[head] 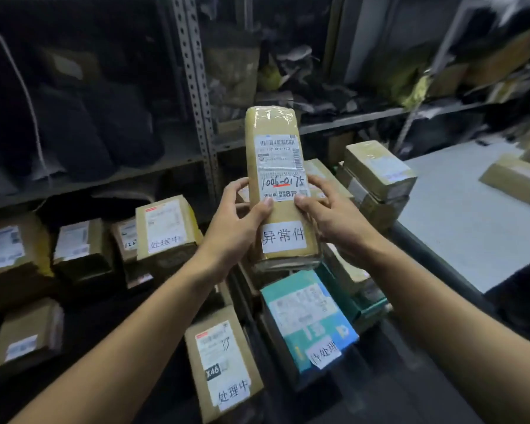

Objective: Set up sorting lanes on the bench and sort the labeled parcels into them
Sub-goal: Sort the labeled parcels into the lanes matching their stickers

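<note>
I hold a long tan cardboard parcel (276, 166) upright in front of me, wrapped in clear tape, with a shipping label, the handwritten number 1006-0175 and a white tag of printed characters. My left hand (239, 221) grips its left edge, thumb on the front. My right hand (331, 215) grips its right edge the same way. Below it lie a teal box (306, 319) with a white tag and a tan box (224, 365) with a handwritten tag. The pale bench top (459, 215) lies to the right.
Metal shelving (196, 87) with dark bags stands behind. Several labelled tan boxes (162, 228) sit on the lower left shelf. Two stacked boxes (380, 175) stand at the bench's left end, and another box (517, 179) lies on the bench at far right.
</note>
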The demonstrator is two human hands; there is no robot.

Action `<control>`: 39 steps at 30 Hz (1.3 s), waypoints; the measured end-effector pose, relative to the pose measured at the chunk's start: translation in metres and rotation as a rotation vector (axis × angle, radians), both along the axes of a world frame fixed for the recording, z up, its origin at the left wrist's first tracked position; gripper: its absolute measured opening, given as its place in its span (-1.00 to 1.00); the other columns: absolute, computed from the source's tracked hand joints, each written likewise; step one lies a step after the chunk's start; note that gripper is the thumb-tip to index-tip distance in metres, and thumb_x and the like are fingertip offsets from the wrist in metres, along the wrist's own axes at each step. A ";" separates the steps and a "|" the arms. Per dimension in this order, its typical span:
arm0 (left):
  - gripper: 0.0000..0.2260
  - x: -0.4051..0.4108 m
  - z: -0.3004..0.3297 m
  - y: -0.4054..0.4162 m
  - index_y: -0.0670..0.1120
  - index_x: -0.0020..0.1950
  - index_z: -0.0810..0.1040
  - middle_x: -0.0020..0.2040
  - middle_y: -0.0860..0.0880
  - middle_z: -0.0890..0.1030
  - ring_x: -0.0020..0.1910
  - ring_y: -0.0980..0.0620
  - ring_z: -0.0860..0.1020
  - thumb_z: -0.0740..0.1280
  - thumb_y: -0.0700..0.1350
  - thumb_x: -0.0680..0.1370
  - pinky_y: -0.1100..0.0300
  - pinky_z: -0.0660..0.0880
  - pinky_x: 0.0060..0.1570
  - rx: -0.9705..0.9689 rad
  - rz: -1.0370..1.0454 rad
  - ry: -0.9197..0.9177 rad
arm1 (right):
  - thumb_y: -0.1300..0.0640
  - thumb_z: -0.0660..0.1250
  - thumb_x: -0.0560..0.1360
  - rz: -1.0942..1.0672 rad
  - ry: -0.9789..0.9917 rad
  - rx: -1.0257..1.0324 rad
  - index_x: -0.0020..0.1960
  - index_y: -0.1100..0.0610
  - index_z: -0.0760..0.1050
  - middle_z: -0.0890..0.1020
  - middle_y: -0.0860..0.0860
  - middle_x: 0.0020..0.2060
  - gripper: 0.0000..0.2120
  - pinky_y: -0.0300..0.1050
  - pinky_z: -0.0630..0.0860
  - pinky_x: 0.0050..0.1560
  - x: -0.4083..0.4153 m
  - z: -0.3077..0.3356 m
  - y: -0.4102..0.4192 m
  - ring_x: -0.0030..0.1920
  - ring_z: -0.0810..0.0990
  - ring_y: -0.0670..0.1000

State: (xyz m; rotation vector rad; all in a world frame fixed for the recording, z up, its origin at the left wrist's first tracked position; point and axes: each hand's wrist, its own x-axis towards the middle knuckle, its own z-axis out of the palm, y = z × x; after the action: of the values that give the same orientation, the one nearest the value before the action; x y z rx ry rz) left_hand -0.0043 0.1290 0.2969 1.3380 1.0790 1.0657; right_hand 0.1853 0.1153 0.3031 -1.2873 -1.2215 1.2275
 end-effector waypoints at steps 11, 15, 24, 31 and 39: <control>-0.60 0.081 -0.007 0.005 0.22 0.32 0.28 0.09 -0.02 0.58 -0.13 0.02 0.70 0.36 0.02 0.56 0.14 0.62 -0.28 -0.090 -0.113 -0.036 | 0.02 0.37 0.56 -0.070 -0.033 -0.055 0.34 -0.23 0.36 0.66 0.00 0.06 -0.60 -0.07 0.65 -0.26 0.084 -0.010 -0.005 -0.08 0.73 -0.05; -0.57 0.099 -0.016 0.005 0.27 0.33 0.27 0.15 -0.02 0.57 -0.11 0.03 0.70 0.37 0.07 0.54 0.11 0.63 -0.27 -0.112 -0.080 0.003 | 0.02 0.37 0.56 -0.038 -0.020 -0.072 0.30 -0.27 0.37 0.64 0.01 0.08 -0.62 -0.10 0.64 -0.27 0.102 -0.016 -0.001 -0.09 0.73 -0.07; -0.54 0.145 -0.024 0.013 0.28 0.34 0.27 0.12 0.00 0.57 -0.12 0.06 0.70 0.39 0.07 0.52 0.13 0.63 -0.30 -0.149 -0.095 0.019 | 0.00 0.38 0.56 -0.052 -0.010 -0.073 0.33 -0.24 0.37 0.64 0.04 0.08 -0.61 -0.15 0.63 -0.26 0.147 -0.024 -0.002 -0.09 0.73 -0.06; -0.58 0.179 -0.031 0.012 0.33 0.29 0.25 0.12 0.05 0.57 -0.07 0.05 0.69 0.36 0.06 0.55 0.08 0.65 -0.20 -0.170 -0.118 0.031 | 0.01 0.37 0.57 -0.076 -0.014 -0.094 0.46 -0.17 0.30 0.63 0.03 0.12 -0.49 -0.13 0.64 -0.22 0.178 -0.031 -0.005 -0.08 0.74 -0.03; -0.53 0.232 -0.035 0.005 0.29 0.32 0.25 0.19 0.07 0.56 0.08 0.10 0.63 0.40 0.06 0.52 0.00 0.63 0.02 -0.118 -0.127 0.007 | 0.04 0.38 0.55 -0.126 -0.015 -0.063 0.32 -0.25 0.43 0.66 0.04 0.13 -0.61 -0.01 0.67 -0.13 0.234 -0.034 -0.010 0.00 0.73 0.03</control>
State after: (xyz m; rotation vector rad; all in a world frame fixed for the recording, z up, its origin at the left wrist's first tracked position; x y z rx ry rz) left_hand 0.2282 0.1342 0.2619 1.2989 1.0318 0.8913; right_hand 0.4191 0.1049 0.2695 -1.3996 -1.1028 1.1752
